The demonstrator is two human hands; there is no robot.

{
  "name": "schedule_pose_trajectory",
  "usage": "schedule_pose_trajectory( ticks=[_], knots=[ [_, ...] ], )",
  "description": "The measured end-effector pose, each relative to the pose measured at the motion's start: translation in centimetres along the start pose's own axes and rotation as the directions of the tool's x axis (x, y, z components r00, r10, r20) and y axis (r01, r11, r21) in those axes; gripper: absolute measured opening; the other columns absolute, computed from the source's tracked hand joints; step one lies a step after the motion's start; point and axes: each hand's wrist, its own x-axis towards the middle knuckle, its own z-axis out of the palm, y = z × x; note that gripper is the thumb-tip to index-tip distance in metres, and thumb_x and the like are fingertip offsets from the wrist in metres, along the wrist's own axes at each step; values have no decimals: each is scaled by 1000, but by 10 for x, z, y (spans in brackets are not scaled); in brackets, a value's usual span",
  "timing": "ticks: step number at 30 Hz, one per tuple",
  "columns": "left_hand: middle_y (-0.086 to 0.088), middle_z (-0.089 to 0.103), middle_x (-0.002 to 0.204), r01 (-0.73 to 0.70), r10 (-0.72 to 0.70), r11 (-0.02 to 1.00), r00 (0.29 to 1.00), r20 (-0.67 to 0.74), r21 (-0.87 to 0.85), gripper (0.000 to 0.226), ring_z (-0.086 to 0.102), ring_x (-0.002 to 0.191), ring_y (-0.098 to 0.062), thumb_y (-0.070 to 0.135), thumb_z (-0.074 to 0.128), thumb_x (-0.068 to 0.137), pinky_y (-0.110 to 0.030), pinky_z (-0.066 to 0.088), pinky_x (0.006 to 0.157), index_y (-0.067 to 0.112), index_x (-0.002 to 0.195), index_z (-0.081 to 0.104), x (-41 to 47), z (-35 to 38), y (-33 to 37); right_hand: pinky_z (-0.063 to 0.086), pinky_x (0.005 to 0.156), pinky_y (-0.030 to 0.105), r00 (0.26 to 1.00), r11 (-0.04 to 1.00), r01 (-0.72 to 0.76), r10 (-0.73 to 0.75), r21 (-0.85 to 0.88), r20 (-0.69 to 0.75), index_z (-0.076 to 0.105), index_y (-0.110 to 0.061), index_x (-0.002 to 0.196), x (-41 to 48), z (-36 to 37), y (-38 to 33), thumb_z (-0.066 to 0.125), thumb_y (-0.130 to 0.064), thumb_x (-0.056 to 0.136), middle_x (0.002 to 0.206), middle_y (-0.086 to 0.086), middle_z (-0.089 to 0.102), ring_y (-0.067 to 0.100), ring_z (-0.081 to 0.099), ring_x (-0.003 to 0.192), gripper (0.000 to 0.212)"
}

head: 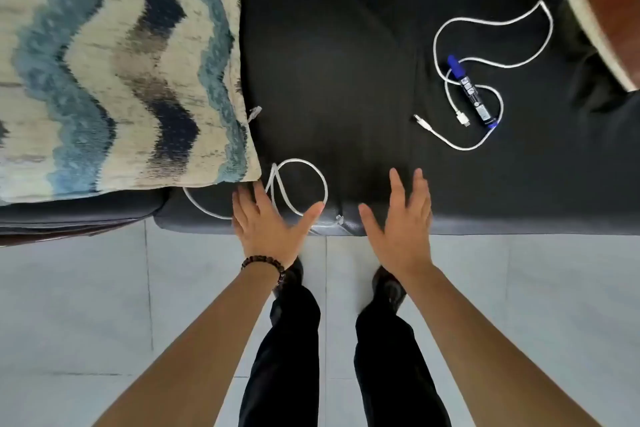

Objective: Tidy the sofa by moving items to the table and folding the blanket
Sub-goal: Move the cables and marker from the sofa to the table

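Head view looks straight down on a black sofa (346, 62) whose front edge runs across the middle of the frame, with pale floor tiles (86, 305) below it. Both hands reach forward, palms down, fingers straight and spread, grasping nothing. The left hand (266, 222), with a dark bead bracelet (265, 265) on its wrist, is over the seat's front edge and over part of a white looped cable (304, 177); whether it touches the cable I cannot tell. That cable lies on the seat just beside the lower right corner of a zigzag-patterned cushion (114, 80) in cream, blue and navy, and one strand runs under the cushion. The right hand (401, 229) is over bare black seat near the edge, apart from the left. Further right and further back on the seat, well apart from both hands, a white charging cable (491, 22) lies in loose curves, and a blue marker (472, 94) lies across it. A brown wooden object (609, 21) with a pale edge shows at the upper right. Black trousers (287, 357) and dark shoes (389, 288) stand on the tiles.
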Motion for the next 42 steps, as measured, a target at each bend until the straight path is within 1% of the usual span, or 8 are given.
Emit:
schedule_pose_trajectory(
  ticks=[5,11,15,19,24,28,36,42],
  knots=[
    [-25,30,150,95,-83,986,992,-90,137,109,28,138,-44,79,53,75,-61,29,106,4,149,25,27,39,19,12,117,58,985,997,-57,47,-58,-167,15,-22,157,64,-9,24,58,-65,86,163,21,-2,44,0,149,94],
    [-14,51,126,-290,287,955,956,-64,-54,47,59,102,-37,22,55,94,-45,52,74,2,133,38,26,49,54,5,119,58,969,982,-155,130,-109,-209,-1,-28,158,129,-49,55,58,-88,65,162,23,-10,46,-7,149,125],
    [-11,52,125,-291,272,953,946,-177,-86,33,62,91,-36,13,46,96,-39,47,65,7,128,38,53,46,94,6,120,53,969,993,-108,95,-45,-226,7,-23,158,153,-68,72,49,-79,82,165,15,4,39,0,151,103],
    [-21,49,124,-167,165,986,982,-97,-16,42,57,98,-43,11,49,91,-47,47,74,3,129,34,78,51,120,26,114,54,939,998,-49,37,-26,-341,51,-14,136,159,-68,89,50,-51,97,150,13,37,36,29,142,54],
    [-30,40,131,-73,60,984,995,82,165,58,57,104,-48,20,50,95,-48,47,83,-7,137,21,102,60,134,25,114,55,925,995,-47,9,-91,-379,61,-10,108,160,-53,88,53,-44,97,143,19,41,41,29,142,37],
    [-30,41,129,-78,61,970,995,78,230,62,58,100,-48,22,51,95,-48,49,78,-9,138,20,108,70,132,14,119,56,945,999,-2,-10,-37,-328,61,-11,106,154,-44,83,48,-45,100,152,21,33,44,17,147,38],
    [-29,44,124,-83,69,959,996,60,271,59,60,95,-47,24,52,95,-48,49,73,-9,135,24,110,74,131,39,94,39,880,989,-18,84,144,-467,58,-8,123,176,-87,100,45,-40,100,125,10,57,32,51,110,41],
    [-29,45,123,-92,81,959,995,51,269,55,60,94,-47,24,51,95,-45,47,70,-8,132,25,113,76,130,19,111,54,970,990,-31,-4,-141,-244,33,-25,151,185,-58,72,46,-78,83,162,15,16,39,20,143,87]
  ],
)
